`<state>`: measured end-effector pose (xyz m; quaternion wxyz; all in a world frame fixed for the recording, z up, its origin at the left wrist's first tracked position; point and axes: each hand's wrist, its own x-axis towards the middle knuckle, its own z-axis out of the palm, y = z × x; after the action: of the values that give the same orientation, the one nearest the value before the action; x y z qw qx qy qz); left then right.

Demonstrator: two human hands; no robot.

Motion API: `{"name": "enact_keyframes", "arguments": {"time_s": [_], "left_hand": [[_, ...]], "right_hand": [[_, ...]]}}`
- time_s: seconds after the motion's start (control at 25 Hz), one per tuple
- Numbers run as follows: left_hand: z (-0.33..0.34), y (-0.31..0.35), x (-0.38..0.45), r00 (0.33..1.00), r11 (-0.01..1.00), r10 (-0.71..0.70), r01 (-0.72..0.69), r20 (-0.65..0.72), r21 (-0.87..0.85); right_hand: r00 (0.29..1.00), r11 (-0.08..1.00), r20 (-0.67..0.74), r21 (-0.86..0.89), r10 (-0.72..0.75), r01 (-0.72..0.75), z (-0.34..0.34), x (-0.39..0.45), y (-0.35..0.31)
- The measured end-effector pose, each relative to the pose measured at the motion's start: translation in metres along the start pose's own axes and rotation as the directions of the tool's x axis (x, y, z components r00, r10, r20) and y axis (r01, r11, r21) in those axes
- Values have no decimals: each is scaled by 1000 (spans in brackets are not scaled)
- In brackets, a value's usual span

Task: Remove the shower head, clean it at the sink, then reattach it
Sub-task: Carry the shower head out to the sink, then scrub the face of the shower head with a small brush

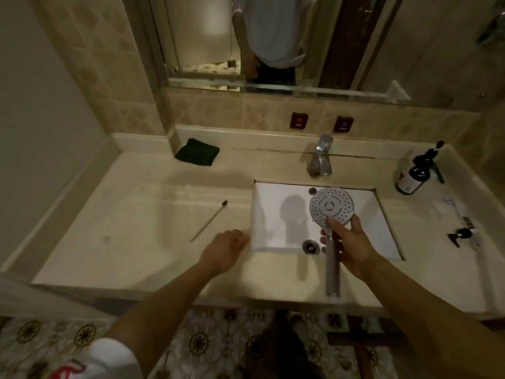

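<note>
My right hand grips the chrome shower head by the top of its handle, over the white rectangular sink. The round face with its many nozzle holes points up toward me, and the handle hangs down past the counter's front edge. My left hand hovers over the counter just left of the sink, blurred, fingers loosely curled and holding nothing. A thin cleaning brush with a dark tip lies on the counter to the upper left of that hand.
A chrome faucet stands behind the sink. A folded dark cloth lies at the counter's back left. A dark pump bottle and small dark items sit on the right. The drain is at the sink's front. A mirror hangs above.
</note>
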<state>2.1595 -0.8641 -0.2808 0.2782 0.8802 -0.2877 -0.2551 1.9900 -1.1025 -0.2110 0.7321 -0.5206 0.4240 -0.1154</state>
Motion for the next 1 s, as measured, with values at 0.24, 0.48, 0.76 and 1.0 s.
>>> {"name": "enact_keyframes", "arguments": {"time_s": [0.24, 0.48, 0.76, 1.0], "left_hand": [[-17, -51, 56, 927, 856, -304, 366, -219, 365], [-3, -60, 88, 868, 773, -396, 492, -300, 402], [7, -49, 99, 883, 710, -350, 468, -313, 526], [33, 38, 127, 923, 889, -299, 362, -242, 280]], "right_hand": [[992, 991, 8, -38, 125, -125, -36, 56, 12], [978, 972, 23, -124, 205, -201, -53, 112, 17], [950, 919, 77, -286, 303, -270, -79, 166, 22], [918, 866, 169, -428, 359, -260, -87, 187, 36]]}}
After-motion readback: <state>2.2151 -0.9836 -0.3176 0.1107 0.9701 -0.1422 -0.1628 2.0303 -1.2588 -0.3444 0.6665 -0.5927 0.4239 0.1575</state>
